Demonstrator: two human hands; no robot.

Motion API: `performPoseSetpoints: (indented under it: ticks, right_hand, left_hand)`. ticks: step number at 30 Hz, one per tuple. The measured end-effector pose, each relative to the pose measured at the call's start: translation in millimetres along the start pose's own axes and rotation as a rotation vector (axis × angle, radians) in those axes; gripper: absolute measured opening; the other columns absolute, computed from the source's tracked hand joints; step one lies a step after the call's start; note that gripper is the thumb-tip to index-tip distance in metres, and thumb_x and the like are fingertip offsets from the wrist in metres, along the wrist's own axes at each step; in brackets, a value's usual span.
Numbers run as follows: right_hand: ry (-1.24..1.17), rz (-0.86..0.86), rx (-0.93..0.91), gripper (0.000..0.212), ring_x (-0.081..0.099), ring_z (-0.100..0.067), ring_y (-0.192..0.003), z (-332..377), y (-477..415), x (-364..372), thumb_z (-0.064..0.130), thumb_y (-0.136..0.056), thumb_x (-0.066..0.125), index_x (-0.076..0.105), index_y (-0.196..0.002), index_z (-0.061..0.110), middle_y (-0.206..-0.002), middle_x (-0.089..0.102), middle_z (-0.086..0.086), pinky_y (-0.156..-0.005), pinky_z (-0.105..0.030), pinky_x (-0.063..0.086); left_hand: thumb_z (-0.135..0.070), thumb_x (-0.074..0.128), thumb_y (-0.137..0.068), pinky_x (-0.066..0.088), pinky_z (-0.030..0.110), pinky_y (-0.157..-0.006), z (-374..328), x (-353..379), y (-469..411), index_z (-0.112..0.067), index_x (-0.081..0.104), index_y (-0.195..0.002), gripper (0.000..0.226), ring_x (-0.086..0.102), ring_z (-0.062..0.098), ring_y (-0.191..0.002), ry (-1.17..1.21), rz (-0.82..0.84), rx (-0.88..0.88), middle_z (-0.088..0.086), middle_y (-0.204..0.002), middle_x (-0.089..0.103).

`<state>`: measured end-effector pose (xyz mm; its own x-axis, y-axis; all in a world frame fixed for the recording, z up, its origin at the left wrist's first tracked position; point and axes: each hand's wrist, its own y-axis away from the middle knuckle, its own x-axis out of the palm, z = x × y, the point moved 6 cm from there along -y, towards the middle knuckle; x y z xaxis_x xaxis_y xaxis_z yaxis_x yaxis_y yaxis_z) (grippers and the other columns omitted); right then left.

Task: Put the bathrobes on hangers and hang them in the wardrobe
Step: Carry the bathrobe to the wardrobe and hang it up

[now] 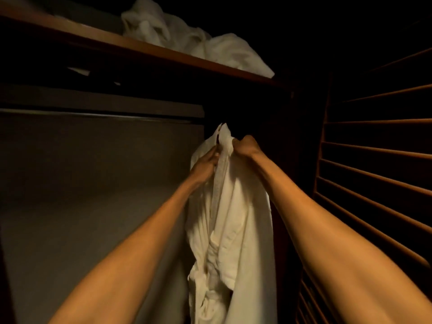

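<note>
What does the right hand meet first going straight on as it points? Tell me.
The bathrobe: the right hand grips its bunched collar. Beyond it only the dark wardrobe shows; depth there is unclear.

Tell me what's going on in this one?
A person reaches into a wardrobe with both arms. The left hand and right hand grip a white robe near its top, close to the right end of the rail; the rest hangs down. No hanger shows, so I cannot tell if it is hung. A crumpled white bundle, maybe another robe, lies on the shelf above.
</note>
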<state>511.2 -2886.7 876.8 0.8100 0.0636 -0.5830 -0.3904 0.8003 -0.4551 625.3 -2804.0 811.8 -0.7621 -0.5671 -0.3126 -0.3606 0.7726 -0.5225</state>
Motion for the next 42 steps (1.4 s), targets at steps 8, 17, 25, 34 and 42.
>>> performPoseSetpoints:
  ticks: [8,17,25,34,42]
  right_hand:
    - [0.002,-0.042,-0.044,0.046,0.051,-0.037,-0.123,-4,-83,38,0.035,-0.098,0.046,0.052,-0.134,0.006,-0.134,0.053,-0.021,-0.099,-0.044,0.045]
    - [-0.027,-0.039,0.02,0.054,0.046,-0.036,-0.13,-34,-112,61,0.038,-0.099,0.045,0.043,-0.143,0.006,-0.143,0.047,-0.019,-0.105,-0.042,0.042]
    - [-0.019,0.021,0.039,0.056,0.042,-0.034,-0.135,-35,-116,77,0.037,-0.1,0.045,0.039,-0.146,0.007,-0.148,0.042,-0.017,-0.109,-0.04,0.037]
    - [-0.004,0.01,0.084,0.039,0.053,-0.035,-0.12,-50,-115,59,0.024,-0.101,0.044,0.056,-0.126,-0.004,-0.128,0.057,-0.022,-0.096,-0.036,0.042]
    - [-0.045,0.014,0.078,0.051,0.037,-0.034,-0.138,-59,-122,55,0.03,-0.101,0.047,0.039,-0.143,0.002,-0.143,0.042,-0.02,-0.113,-0.037,0.03]
  left_hand:
    - [-0.039,0.039,-0.105,0.026,0.019,-0.111,46,-12,-75,-0.031,0.037,-0.15,0.046,0.033,0.008,-0.142,-0.014,-0.006,-0.01,-0.011,-0.155,0.037]
    - [-0.045,0.04,-0.102,0.028,0.034,-0.119,64,4,-105,-0.035,0.037,-0.149,0.048,0.039,0.014,-0.139,-0.001,0.052,-0.033,-0.006,-0.153,0.04]
    - [-0.055,0.04,-0.097,0.032,0.037,-0.116,75,5,-115,-0.036,0.042,-0.146,0.053,0.043,0.018,-0.136,-0.049,0.077,-0.081,-0.004,-0.151,0.044]
    - [-0.042,0.041,-0.103,0.04,0.035,-0.11,76,15,-123,-0.036,0.041,-0.147,0.044,0.047,0.011,-0.126,-0.059,0.078,-0.089,-0.007,-0.146,0.047]
    - [-0.034,0.04,-0.103,0.042,0.033,-0.105,72,31,-125,-0.036,0.042,-0.146,0.042,0.048,0.011,-0.117,-0.065,0.119,-0.117,-0.009,-0.141,0.05]
